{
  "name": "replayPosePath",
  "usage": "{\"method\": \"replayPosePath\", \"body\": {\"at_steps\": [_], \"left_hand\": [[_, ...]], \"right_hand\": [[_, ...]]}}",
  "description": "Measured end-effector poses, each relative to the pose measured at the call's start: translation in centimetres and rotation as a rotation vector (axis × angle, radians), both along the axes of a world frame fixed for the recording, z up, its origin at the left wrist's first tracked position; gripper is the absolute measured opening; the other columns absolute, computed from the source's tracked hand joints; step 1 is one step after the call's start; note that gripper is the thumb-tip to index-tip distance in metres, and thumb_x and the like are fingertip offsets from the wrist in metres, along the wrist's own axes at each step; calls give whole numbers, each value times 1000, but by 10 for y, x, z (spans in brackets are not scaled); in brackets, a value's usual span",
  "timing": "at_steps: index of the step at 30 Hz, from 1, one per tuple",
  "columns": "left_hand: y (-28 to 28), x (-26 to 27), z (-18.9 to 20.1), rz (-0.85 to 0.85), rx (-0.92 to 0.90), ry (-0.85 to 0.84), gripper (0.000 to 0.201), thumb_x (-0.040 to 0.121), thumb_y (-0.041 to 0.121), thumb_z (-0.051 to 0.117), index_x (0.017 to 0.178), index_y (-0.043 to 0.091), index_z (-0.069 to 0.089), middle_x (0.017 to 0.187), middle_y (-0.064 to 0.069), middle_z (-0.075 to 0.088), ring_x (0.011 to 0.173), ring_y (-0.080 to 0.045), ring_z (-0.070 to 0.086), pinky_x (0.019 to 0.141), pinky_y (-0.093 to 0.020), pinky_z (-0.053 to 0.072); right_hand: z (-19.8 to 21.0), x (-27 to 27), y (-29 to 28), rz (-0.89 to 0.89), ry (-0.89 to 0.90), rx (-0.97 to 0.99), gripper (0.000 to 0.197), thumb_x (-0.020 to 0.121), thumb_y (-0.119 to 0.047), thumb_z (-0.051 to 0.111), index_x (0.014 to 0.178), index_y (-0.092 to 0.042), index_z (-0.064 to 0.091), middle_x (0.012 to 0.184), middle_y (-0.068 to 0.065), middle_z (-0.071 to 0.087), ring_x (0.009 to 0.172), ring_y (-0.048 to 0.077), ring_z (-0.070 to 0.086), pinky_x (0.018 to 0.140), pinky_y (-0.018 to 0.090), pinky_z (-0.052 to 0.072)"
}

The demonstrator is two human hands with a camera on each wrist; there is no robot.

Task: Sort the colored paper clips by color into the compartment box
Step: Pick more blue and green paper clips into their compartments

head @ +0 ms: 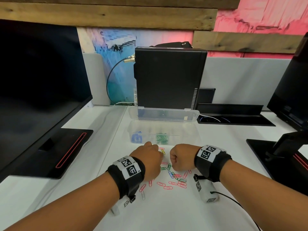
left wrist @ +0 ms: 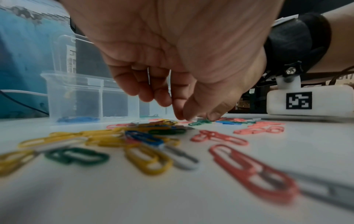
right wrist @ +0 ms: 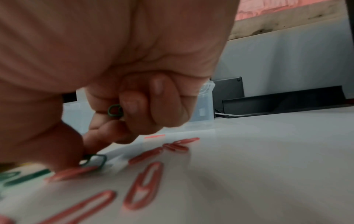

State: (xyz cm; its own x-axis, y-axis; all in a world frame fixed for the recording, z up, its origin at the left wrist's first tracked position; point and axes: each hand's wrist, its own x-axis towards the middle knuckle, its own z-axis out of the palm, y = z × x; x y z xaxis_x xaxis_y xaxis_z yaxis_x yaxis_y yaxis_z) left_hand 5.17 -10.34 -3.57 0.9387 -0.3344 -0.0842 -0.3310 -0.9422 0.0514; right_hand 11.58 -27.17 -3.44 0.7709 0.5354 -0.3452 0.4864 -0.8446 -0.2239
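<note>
Loose paper clips (head: 176, 178) in red, green, blue, yellow and white lie scattered on the white table under both hands. My left hand (head: 148, 157) reaches down with curled fingers, and its thumb and forefinger (left wrist: 195, 118) close on a green clip (left wrist: 199, 122) lying flat. My right hand (head: 180, 158) keeps a green clip (right wrist: 114, 111) tucked in its curled fingers while thumb and forefinger (right wrist: 82, 153) touch another green clip (right wrist: 94, 160) on the table. Behind stands the clear compartment box (head: 133, 129), lid (head: 164, 115) up, with blue clips (head: 136, 138) at its left and green clips (head: 161, 138) mid-box.
A black small computer (head: 168, 77) stands upright right behind the box. A large monitor (head: 33, 90) and its base (head: 55, 152) fill the left side; another monitor stand (head: 283, 155) is at the right. A black cable tray (head: 233, 114) sits at the back right.
</note>
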Motion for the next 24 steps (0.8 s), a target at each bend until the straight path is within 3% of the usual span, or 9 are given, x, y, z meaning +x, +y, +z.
{"method": "replayPosePath", "body": {"at_steps": [3, 8, 11, 15, 18, 20, 24], "left_hand": [[1, 0, 0, -41, -34, 21, 22, 92, 34, 56, 112, 32, 66, 106, 3, 51, 108, -19, 43, 83, -30, 42], [-4, -2, -2, -79, 31, -9, 18, 92, 21, 49, 97, 24, 65, 95, 5, 48, 102, -21, 44, 73, -29, 37], [-6, -3, -1, -85, 88, -17, 20, 91, 19, 45, 103, 18, 61, 104, -1, 54, 104, -22, 44, 73, -28, 33], [-5, -4, 5, -16, 37, 3, 22, 91, 22, 47, 108, 17, 60, 107, -1, 54, 108, -20, 44, 79, -27, 37], [-3, 5, 20, 59, -10, 11, 23, 90, 24, 47, 107, 16, 60, 105, -3, 53, 108, -23, 45, 86, -33, 44], [-3, 22, 37, 87, -10, -62, 26, 90, 29, 48, 108, 15, 61, 106, -5, 54, 107, -26, 45, 88, -39, 46], [-2, 69, 61, 169, 9, -192, 26, 90, 27, 50, 107, 13, 63, 109, -8, 59, 105, -29, 53, 85, -38, 48]], "right_hand": [[16, 3, -2, 16, -15, 102, 14, 81, -23, 65, 71, -26, 55, 81, -5, 61, 74, 15, 54, 73, 33, 52], [47, 27, 7, -28, -223, 323, 5, 82, -15, 64, 85, -19, 63, 91, -2, 66, 82, 17, 61, 77, 32, 54], [53, 47, 20, -47, -310, 298, 9, 88, -17, 59, 93, -19, 65, 96, -2, 67, 91, 20, 63, 80, 31, 53], [53, 58, 19, -43, -363, 188, 21, 92, -32, 59, 113, -31, 64, 120, -9, 64, 107, 19, 61, 93, 35, 51], [50, 44, 6, -18, -454, 197, 18, 90, -29, 55, 103, -36, 65, 111, -11, 67, 100, 17, 63, 87, 37, 54], [45, 26, -5, 45, -390, 177, 19, 87, -23, 55, 95, -33, 70, 98, -11, 69, 89, 15, 63, 81, 32, 54], [24, -8, -10, 156, -164, 41, 23, 90, -23, 57, 101, -32, 75, 102, -12, 71, 93, 13, 62, 84, 28, 52]]}}
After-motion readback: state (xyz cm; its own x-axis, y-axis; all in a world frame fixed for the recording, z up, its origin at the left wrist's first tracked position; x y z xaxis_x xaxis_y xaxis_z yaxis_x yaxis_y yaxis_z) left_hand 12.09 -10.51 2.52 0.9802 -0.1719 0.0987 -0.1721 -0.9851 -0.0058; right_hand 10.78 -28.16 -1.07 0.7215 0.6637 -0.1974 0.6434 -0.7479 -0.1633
